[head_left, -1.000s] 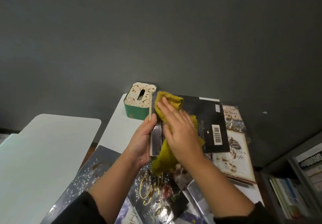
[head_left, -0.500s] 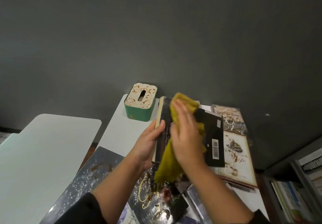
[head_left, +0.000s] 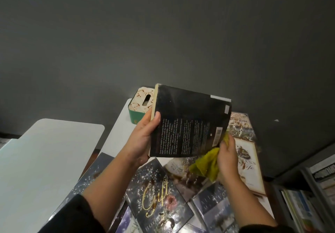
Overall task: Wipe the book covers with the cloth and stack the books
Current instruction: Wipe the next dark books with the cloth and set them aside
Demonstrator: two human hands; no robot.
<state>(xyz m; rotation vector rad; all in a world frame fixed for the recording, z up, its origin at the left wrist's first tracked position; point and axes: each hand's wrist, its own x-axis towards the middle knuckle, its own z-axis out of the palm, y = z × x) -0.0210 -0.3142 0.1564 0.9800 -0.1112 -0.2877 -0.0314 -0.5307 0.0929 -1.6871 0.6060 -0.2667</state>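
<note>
Against a dark grey wall, the left hand (head_left: 143, 138) grips the raised black paperback (head_left: 188, 122) while the right hand (head_left: 227, 155) pinches the yellow cloth (head_left: 206, 165) at its lower corner; loose books (head_left: 155, 194) below both hands appear unstacked, suggesting much remains.

Two bare forearms, left hand (head_left: 143, 140), right hand (head_left: 226, 157), black sleeves (head_left: 72, 216) pushed up near the elbows, no rings or watch visible

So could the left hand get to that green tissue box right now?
Probably not as things stand: the left hand is holding the black book, which sits right in front of the green tissue box. It would have to free up first.
</note>
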